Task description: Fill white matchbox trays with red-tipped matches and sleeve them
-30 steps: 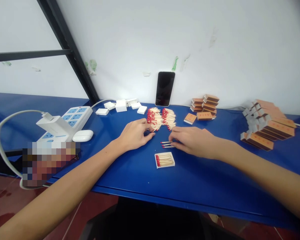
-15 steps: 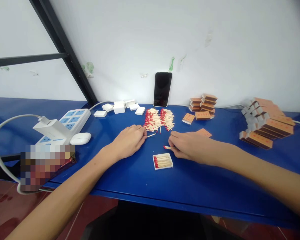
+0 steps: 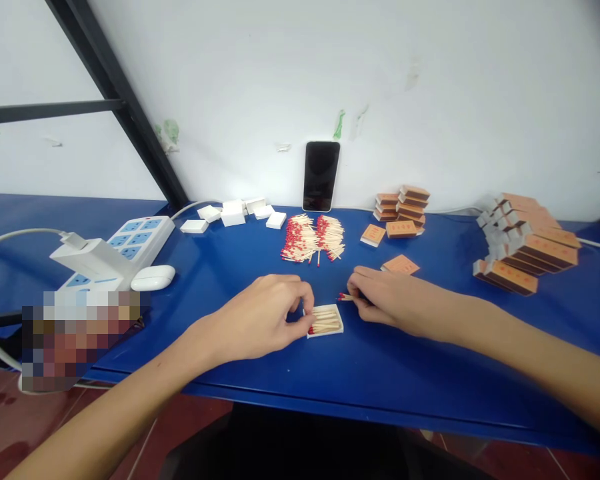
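Note:
My left hand (image 3: 270,313) reaches over the left end of a small white matchbox tray (image 3: 341,327). Its thumb and forefinger pinch a match (image 3: 325,312) by the head end, low over the matches in the tray; the fingers hide part of the tray's left side. My right hand (image 3: 380,293) is closed on a few matches (image 3: 347,297), just right of the tray, their red heads sticking out to the left. Beyond both hands lies a pile of loose red-headed matches (image 3: 300,239) in two heaps. A flat orange matchbox sleeve (image 3: 401,265) lies behind my right hand.
A phone (image 3: 321,177) leans against the wall. White trays (image 3: 233,213) lie at the back left, with orange matchboxes (image 3: 413,203) at the back right and more stacked boxes (image 3: 540,250) far right. A power strip (image 3: 145,233) and white earphone case (image 3: 153,277) are left.
My left hand has moved from beside the match pile toward me and onto the tray. My right hand, still holding matches, has shifted slightly right. The view has turned slightly.

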`<action>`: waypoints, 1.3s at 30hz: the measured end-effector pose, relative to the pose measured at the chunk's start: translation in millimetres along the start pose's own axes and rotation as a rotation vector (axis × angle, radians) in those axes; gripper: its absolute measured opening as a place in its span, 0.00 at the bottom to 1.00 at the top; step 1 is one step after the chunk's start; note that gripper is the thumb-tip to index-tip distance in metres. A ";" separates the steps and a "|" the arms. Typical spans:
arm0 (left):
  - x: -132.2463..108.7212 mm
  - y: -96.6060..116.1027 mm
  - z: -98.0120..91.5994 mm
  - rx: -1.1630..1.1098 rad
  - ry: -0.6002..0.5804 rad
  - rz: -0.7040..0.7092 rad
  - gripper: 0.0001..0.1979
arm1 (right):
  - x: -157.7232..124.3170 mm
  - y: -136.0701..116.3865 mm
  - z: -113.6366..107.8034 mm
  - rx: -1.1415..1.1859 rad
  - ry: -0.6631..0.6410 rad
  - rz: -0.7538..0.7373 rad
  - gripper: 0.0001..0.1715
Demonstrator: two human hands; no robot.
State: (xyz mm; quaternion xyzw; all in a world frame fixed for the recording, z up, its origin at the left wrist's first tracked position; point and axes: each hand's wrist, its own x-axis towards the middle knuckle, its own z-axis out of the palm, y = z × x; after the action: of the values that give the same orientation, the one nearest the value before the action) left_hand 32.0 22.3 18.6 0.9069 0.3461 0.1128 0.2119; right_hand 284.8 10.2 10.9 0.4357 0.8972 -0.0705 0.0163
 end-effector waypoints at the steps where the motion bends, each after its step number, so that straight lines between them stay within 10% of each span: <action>1: 1.0 -2.2 -1.5 -0.012 0.040 -0.015 0.05 | 0.7 -3.7 -2.6 0.024 -0.001 -0.017 0.06; 10: 39.9 -47.9 -8.6 0.205 0.166 -0.018 0.07 | 17.5 -41.5 -23.7 0.035 -0.113 -0.174 0.08; 14: 44.5 -55.3 0.4 0.228 0.241 -0.001 0.08 | 20.6 -23.7 -31.6 0.215 -0.082 -0.103 0.08; 25: 54.5 -54.5 19.8 0.706 0.336 0.195 0.12 | 75.7 26.4 -6.5 -0.293 0.071 -0.151 0.14; 32: 56.8 -55.6 25.8 0.634 0.352 0.144 0.12 | 70.8 20.9 0.7 -0.312 0.131 -0.225 0.17; 39: 49.4 -49.3 20.2 0.431 0.407 0.030 0.09 | 29.0 -26.2 -5.4 0.139 0.107 -0.155 0.08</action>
State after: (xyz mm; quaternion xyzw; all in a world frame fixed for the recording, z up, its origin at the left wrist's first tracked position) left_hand 46.8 82.5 -19.2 0.8947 0.3842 0.2193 -0.0612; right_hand 246.4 17.6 16.5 0.3682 0.9207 -0.1103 -0.0676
